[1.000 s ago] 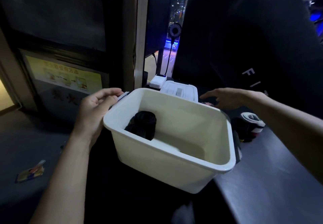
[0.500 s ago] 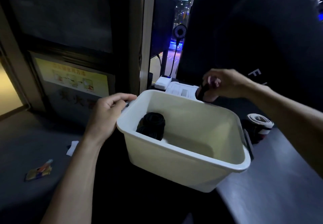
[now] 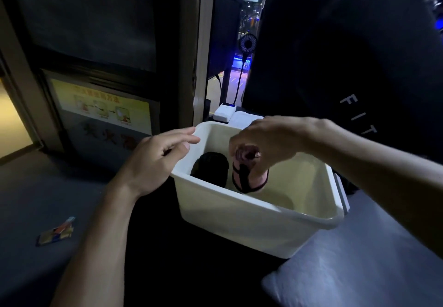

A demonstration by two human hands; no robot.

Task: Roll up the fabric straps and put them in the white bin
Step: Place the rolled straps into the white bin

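Observation:
The white bin (image 3: 251, 220) stands at the left end of a grey counter. A black rolled strap (image 3: 211, 167) lies inside it against the left wall. My right hand (image 3: 266, 144) hangs over the bin's inside and grips a pink rolled strap with a black band (image 3: 247, 177) from above, the roll reaching down below the rim. My left hand (image 3: 155, 160) rests at the bin's left rim with fingers loosely apart, the fingertips near the far left corner; whether it touches the rim I cannot tell.
The grey counter (image 3: 359, 270) runs to the right under the bin. Behind the bin sit a small white box (image 3: 224, 112) and a white device (image 3: 242, 120). A small fan (image 3: 247, 44) stands further back. A card (image 3: 55, 233) lies on the floor at left.
My right hand picked up the pink rolled strap behind the bin and carried it left and down into the bin. My left hand loosened its hold on the rim.

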